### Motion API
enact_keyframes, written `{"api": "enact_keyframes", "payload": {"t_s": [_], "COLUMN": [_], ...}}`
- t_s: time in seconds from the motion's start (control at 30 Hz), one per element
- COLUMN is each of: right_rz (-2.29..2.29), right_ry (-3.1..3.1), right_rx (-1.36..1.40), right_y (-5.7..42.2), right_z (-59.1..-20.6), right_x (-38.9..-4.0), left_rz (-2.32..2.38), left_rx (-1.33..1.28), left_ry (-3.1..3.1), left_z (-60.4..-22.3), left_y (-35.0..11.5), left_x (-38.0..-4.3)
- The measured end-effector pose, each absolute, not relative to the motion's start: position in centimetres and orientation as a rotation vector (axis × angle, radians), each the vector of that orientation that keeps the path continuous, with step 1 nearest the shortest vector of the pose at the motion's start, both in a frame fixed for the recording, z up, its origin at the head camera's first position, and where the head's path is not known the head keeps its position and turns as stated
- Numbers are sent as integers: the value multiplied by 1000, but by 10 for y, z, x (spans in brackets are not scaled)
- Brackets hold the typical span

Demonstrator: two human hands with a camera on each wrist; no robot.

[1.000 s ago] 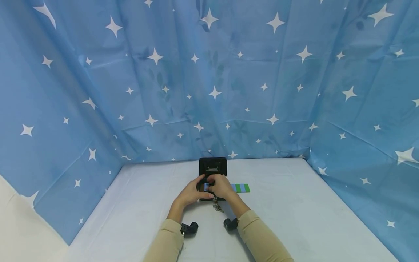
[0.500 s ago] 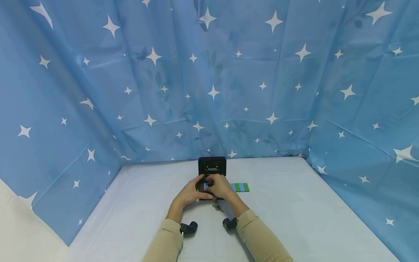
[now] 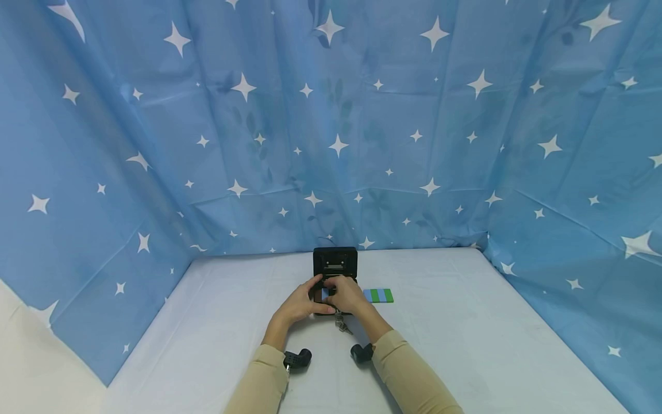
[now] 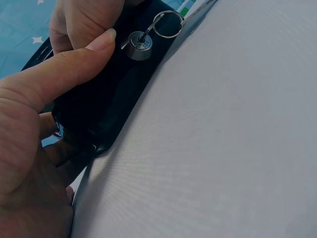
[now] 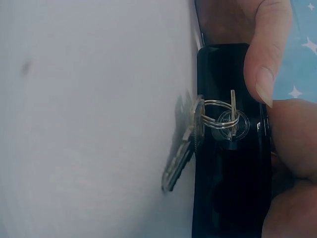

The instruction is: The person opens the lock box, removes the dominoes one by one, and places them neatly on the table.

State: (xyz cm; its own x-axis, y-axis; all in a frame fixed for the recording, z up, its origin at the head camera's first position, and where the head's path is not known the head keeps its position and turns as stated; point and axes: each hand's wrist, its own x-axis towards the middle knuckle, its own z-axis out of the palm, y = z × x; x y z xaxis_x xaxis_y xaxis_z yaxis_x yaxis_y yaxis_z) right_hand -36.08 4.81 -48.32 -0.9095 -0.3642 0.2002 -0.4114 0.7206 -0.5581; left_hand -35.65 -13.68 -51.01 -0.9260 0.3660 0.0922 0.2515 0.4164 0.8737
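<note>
A small black cash box point(image 3: 335, 261) stands with its lid raised. My left hand point(image 3: 298, 305) grips its left side, the thumb lying along the front edge and the fingers around the side. Over the box's open inside is my right hand point(image 3: 347, 296), fingers bent down into it; what they may hold is hidden. A blue patch point(image 3: 325, 294) shows inside, between the hands. On the box's front is a round lock point(image 4: 139, 46) with a key in it. From that key a ring point(image 5: 218, 115) carries more keys point(image 5: 181, 153), hanging in front.
A flat blue-and-green striped piece point(image 3: 378, 295) lies on the white-covered table point(image 3: 439, 345) just right of the box. Blue curtains point(image 3: 336, 144) with white stars enclose the back and sides. Black wrist cameras point(image 3: 298, 359) sit on both wrists.
</note>
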Motion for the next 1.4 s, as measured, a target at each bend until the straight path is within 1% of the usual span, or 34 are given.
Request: {"api": "enact_keyframes", "payload": {"t_s": [1.0, 1.4], "right_rz": [848, 831], "right_ry": [-2877, -2899], "right_rx": [529, 525], "right_y": [46, 45], "right_z": [-486, -486], "right_x": [-360, -360], "left_rz": [1527, 1541], "left_rx": [558, 555], "left_ry": [2550, 2544], "left_z": [-509, -511], "left_y": [-136, -137], "left_x": [-355, -357]}}
